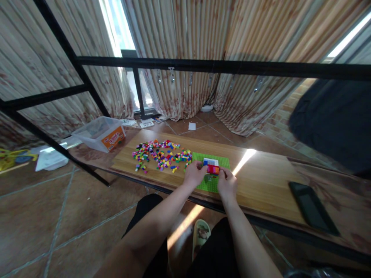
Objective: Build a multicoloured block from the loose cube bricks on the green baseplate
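Note:
A green baseplate [208, 187] lies on the wooden board in front of me. On it is a small block build [213, 169] of toy bricks, with red and orange at the near side and white and blue behind. My left hand [194, 173] grips the build at its left end, fingers bent in. At the right end, my right hand [227, 181] pinches it between thumb and fingers. The fingers partly cover the build, and I cannot tell whether it is fixed to the baseplate. Left of the plate spreads a pile of loose toy bricks [165, 156] in many colours.
A clear plastic bin [98, 133] with an orange label stands at the board's left end. Toward the right lies a dark tablet-like device [313, 206]. A black metal rail [203, 65] crosses in front of the curtains [185, 34]. The wooden board [261, 181] is long and narrow.

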The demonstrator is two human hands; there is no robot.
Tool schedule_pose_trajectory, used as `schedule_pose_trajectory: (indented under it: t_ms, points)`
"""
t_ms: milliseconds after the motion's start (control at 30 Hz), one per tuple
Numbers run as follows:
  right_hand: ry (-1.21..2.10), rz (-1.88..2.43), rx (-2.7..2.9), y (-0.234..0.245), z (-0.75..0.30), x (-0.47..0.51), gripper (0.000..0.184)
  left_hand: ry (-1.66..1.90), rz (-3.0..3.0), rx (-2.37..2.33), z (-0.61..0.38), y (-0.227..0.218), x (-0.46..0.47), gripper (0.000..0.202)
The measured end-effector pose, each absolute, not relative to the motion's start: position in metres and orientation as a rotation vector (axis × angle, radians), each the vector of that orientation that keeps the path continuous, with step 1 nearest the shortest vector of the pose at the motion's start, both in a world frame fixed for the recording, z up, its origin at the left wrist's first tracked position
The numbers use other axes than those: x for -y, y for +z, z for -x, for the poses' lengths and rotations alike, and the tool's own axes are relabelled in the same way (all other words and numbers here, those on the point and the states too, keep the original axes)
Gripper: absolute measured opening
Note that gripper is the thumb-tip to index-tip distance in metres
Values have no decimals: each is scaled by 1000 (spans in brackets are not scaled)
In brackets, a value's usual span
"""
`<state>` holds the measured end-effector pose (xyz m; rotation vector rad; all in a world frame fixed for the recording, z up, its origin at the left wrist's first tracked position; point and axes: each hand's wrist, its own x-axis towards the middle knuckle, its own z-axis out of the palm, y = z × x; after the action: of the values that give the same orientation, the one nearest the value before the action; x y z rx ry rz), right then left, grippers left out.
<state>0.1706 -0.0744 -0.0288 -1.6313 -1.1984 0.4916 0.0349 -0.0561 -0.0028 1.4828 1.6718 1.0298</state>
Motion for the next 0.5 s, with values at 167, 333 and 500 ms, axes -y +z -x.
schedule_pose_trajectory:
  t_ms: [167, 333, 500]
  points:
    - [553, 1662, 1232, -30, -181, 81, 49, 1121, -1474, -1588, -8, -8, 83, 24]
    - [576, 1693, 1282, -34, -189, 83, 52, 1169, -1388, -1792, 56, -10, 99, 19]
    - [572, 1736, 1287, -34, -187, 83, 52, 1073, -1399, -2092, 112, -12, 94, 18]
